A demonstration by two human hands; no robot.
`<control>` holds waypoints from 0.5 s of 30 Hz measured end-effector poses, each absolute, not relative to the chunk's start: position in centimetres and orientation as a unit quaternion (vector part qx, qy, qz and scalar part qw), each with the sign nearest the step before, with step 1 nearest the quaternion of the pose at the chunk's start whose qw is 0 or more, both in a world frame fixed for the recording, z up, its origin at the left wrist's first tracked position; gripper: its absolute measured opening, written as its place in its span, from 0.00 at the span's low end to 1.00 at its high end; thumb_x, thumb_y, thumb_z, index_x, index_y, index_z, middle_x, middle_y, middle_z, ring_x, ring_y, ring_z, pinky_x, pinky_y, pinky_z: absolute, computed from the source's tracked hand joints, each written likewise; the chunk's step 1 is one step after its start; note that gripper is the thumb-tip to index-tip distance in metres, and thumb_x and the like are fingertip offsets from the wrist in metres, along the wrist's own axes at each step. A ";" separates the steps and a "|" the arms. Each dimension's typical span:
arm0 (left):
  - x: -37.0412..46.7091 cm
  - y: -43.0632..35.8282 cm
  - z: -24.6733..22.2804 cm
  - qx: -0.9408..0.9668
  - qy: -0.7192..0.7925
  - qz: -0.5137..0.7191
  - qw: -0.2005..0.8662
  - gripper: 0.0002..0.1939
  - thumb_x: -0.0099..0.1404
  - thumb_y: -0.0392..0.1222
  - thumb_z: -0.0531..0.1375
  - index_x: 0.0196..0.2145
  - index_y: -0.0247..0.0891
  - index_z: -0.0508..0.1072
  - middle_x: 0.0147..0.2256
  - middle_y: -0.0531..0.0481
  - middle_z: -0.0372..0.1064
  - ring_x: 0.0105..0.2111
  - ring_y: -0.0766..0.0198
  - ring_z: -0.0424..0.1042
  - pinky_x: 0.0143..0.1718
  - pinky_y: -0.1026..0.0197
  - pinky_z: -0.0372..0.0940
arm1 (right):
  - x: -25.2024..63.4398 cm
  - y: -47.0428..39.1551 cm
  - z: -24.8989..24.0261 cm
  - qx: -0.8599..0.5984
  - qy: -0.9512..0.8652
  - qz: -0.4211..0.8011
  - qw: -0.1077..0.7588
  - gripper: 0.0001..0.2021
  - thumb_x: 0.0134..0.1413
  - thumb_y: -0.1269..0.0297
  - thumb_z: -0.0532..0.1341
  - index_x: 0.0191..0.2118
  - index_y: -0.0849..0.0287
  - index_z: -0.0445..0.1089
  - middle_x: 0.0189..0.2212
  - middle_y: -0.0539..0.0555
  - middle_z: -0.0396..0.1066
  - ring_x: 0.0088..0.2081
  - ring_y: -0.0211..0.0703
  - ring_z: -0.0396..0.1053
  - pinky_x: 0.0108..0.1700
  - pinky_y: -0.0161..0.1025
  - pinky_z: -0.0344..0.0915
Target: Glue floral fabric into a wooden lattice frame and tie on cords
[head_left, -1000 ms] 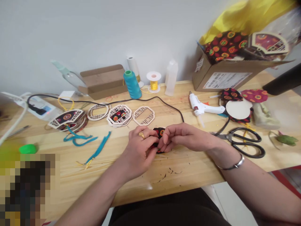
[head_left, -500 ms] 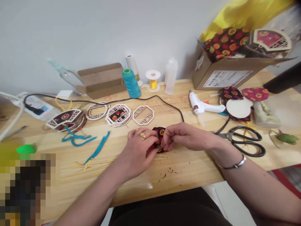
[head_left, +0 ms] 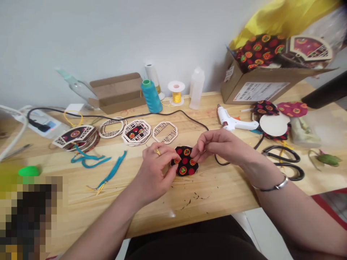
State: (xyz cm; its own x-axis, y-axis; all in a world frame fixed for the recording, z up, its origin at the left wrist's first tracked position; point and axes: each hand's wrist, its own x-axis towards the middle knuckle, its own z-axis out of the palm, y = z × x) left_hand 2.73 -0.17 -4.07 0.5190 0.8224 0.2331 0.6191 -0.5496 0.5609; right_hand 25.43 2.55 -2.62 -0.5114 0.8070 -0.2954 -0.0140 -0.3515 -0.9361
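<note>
So I've got a black fabric-covered patch (head_left: 185,166) with red dots and orange-ringed flowers lying on the wooden table (head_left: 151,218) right in front of me, between my hands. My left hand (head_left: 159,169) is half curled, with a visible gap between thumb and index finger, and its fingertips touch the patch's left edge. My right hand (head_left: 217,146) is loosely bent, fingertips at the upper right edge. Can't tell if either one is really pinching it. Dark scraps (head_left: 189,200) are scattered on the wood just below.

Behind the patch sits a wooden lattice frame (head_left: 171,137), and left of that a lattice stack (head_left: 137,132) with the same sort of print inside. Teal thread cone (head_left: 151,97) and a yellow cord spool (head_left: 176,97) stand near the wall. Over on my right there's a white glue gun (head_left: 240,124), plus black-handled scissors (head_left: 295,172) partly hidden by my forearm. A cardboard box (head_left: 230,88) stuffed with printed fabric is behind the glue gun.
</note>
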 end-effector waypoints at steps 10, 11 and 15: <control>3.0 -0.4 -4.7 0.860 0.441 0.163 0.198 0.10 0.56 0.29 0.55 0.34 0.41 0.70 0.36 0.51 0.72 0.46 0.52 0.60 0.44 0.46 0.52 | 24.3 2.0 -4.0 -0.415 -0.596 0.654 0.211 0.12 0.42 0.78 0.50 0.30 0.62 0.68 0.32 0.54 0.74 0.35 0.40 0.74 0.40 0.40 0.72; 3.0 -0.4 -4.7 0.861 0.441 0.160 0.197 0.10 0.56 0.30 0.55 0.34 0.41 0.70 0.36 0.51 0.72 0.46 0.52 0.60 0.44 0.45 0.52 | 24.4 2.1 -4.0 -0.417 -0.602 0.649 0.209 0.13 0.41 0.78 0.49 0.30 0.62 0.68 0.31 0.53 0.74 0.34 0.39 0.74 0.40 0.39 0.72; 3.0 -0.3 -4.6 0.864 0.435 0.160 0.197 0.10 0.57 0.29 0.55 0.34 0.41 0.71 0.36 0.51 0.72 0.45 0.52 0.61 0.44 0.45 0.53 | 25.1 2.4 -3.7 -0.440 -0.613 0.623 0.209 0.14 0.39 0.78 0.49 0.28 0.61 0.70 0.29 0.52 0.75 0.32 0.40 0.74 0.37 0.39 0.72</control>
